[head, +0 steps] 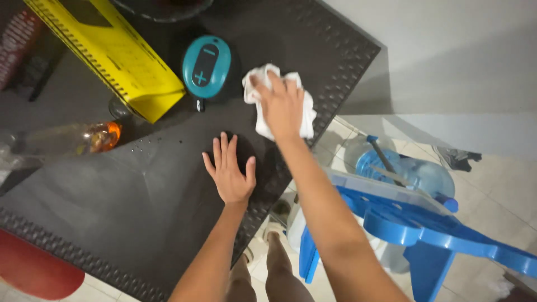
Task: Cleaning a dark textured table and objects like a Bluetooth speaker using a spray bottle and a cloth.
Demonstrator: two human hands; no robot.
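Observation:
My right hand (281,105) presses a crumpled white cloth (308,113) onto the dark table top (140,190), near the table's far right edge. My left hand (230,170) lies flat on the table with fingers spread, palm down, holding nothing, just below and left of the cloth. A teal oval device (206,66) with plus and minus marks sits a little left of the cloth. A few small water drops (148,144) dot the table left of my left hand.
A long yellow box (112,53) lies at the upper left. A clear bottle with an orange end (84,138) lies on its side at the left. A blue plastic chair (425,223) and a large water jug (417,170) stand right of the table. A red object (33,268) shows at bottom left.

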